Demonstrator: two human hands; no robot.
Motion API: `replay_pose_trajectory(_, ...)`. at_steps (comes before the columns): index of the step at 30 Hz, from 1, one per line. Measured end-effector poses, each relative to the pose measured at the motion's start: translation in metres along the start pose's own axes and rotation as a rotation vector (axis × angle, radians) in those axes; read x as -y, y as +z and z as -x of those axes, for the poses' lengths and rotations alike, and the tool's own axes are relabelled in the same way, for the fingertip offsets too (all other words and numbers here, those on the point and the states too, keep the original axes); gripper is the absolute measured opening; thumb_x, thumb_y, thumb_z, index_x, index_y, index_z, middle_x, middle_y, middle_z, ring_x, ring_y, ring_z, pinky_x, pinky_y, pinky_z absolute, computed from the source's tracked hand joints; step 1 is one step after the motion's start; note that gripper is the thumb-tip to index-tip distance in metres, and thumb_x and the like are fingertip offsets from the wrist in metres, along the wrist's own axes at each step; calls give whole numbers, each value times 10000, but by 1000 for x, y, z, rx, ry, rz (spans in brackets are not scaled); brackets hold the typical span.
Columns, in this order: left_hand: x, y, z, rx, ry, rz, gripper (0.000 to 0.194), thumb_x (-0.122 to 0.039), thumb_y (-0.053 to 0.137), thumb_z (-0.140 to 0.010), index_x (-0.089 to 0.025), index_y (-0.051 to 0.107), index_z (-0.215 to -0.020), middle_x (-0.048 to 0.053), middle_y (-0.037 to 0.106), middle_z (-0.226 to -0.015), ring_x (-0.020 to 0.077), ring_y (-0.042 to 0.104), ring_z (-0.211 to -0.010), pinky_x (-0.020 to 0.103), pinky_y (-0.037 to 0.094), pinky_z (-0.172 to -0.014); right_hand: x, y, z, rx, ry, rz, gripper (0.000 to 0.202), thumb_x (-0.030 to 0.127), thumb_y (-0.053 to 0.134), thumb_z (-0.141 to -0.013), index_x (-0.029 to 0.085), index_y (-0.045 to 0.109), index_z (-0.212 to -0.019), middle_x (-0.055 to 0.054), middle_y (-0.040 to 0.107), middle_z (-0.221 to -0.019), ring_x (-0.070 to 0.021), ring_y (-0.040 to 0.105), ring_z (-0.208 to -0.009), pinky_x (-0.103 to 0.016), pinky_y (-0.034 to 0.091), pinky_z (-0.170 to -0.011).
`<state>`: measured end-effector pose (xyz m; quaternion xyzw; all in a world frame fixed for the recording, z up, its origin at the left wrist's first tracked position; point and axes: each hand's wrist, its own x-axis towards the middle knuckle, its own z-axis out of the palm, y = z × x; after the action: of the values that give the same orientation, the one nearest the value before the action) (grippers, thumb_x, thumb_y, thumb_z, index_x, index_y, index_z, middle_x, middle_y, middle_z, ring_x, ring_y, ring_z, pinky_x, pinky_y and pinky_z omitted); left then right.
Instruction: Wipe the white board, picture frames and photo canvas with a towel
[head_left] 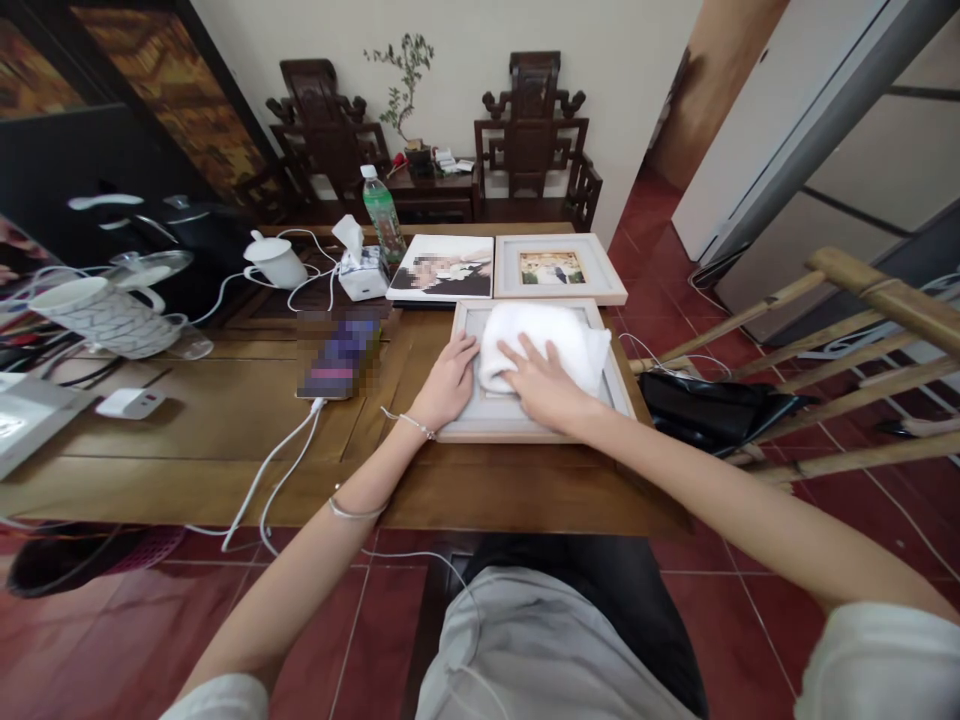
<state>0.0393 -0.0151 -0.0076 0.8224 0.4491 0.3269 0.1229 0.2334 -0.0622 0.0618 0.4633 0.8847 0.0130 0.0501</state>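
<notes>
A light wooden picture frame (465,425) lies on the table in front of me, its middle covered by a folded white cloth (581,345). My left hand (448,380) holds the frame's left edge, with its fingers close together and bent over the rim. On top of the cloth, my right hand (546,385) lies flat with the fingers spread, pressing down. The cloth and hand hide most of what is inside the frame. Just behind is a second framed photo (611,280), and beside it a white-edged photo print or album (442,255) lies flat.
Left of the frame, a phone (337,358) is plugged into a white cable (279,455). Farther back stand a tissue box (365,278), a plastic bottle (384,215) and a lidded white cup (277,262). A patterned mug (112,318) lies far left. A bamboo chair (885,300) stands right.
</notes>
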Motion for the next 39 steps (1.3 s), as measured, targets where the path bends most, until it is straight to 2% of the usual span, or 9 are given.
replay_pose_trajectory(4,-4,-2,0,-2,-15,21,390,-183,367,-964,-143,593,-1281,124,570,-1403,268,402,-1421,472,305,-1204,-27,4,-49,-110,71,49,518,19,374,-908,167,572,-1363,-95,156,-1651,-457,96,-1479,-756,229,-1075)
replay_pose_trajectory(8,-13,-7,1,-86,-46,128,485,-351,327,-1029,-127,392,-1454,166,511,-1456,266,457,-1380,462,336,-1175,-22,-5,-67,-66,86,35,503,28,387,-920,199,595,-1345,-68,197,-1647,-478,113,-1468,-768,229,-1067)
replay_pose_trajectory(13,-20,-10,2,-203,-31,225,649,-587,246,-1012,-143,407,-1457,175,444,-1511,272,407,-1413,458,288,-1194,20,-19,-37,38,-17,36,478,52,416,-910,203,631,-1309,-88,263,-1626,-490,202,-1440,-743,340,-1018)
replay_pose_trajectory(16,-19,-11,2,-171,-113,314,708,-627,146,-1000,-162,442,-1445,148,465,-1505,261,419,-1407,451,299,-1190,40,-23,-4,108,-83,37,459,46,503,-853,183,665,-1260,-127,305,-1603,-520,263,-1404,-740,377,-980)
replay_pose_trajectory(21,-16,-9,0,-65,-211,276,727,-609,96,-1005,-161,542,-1365,125,531,-1452,251,436,-1395,446,275,-1202,43,-24,39,1,-234,-27,415,30,409,-882,145,696,-1159,-153,475,-1491,-455,380,-1365,-661,391,-1006)
replay_pose_trajectory(26,-12,-6,-2,-32,-184,188,630,-548,179,-1025,-156,557,-1340,125,540,-1443,249,387,-1428,458,251,-1215,55,-24,42,-81,-218,-55,345,74,399,-908,122,705,-1060,-199,604,-1314,-438,463,-1291,-636,417,-968)
replay_pose_trajectory(30,-9,-7,-2,-27,-146,168,569,-510,239,-1027,-150,568,-1319,127,564,-1419,246,396,-1424,453,270,-1210,71,-23,38,-120,-212,-20,331,78,409,-914,99,706,-1060,-240,609,-1272,-402,480,-1278,-586,411,-991)
replay_pose_trajectory(34,-9,-8,-1,-13,-91,134,541,-484,265,-1028,-130,563,-1309,147,576,-1400,255,396,-1424,467,286,-1200,63,-22,44,-104,-188,-7,340,62,393,-916,121,719,-995,-205,639,-1221,-367,512,-1240,-567,406,-1002)
replay_pose_trajectory(39,-9,-7,-1,-18,-69,115,519,-477,267,-1030,-145,559,-1303,147,575,-1399,258,397,-1424,471,292,-1194,30,-29,69,-29,-93,27,293,39,460,-850,136,721,-938,-180,670,-1159,-356,562,-1163,-553,435,-966)
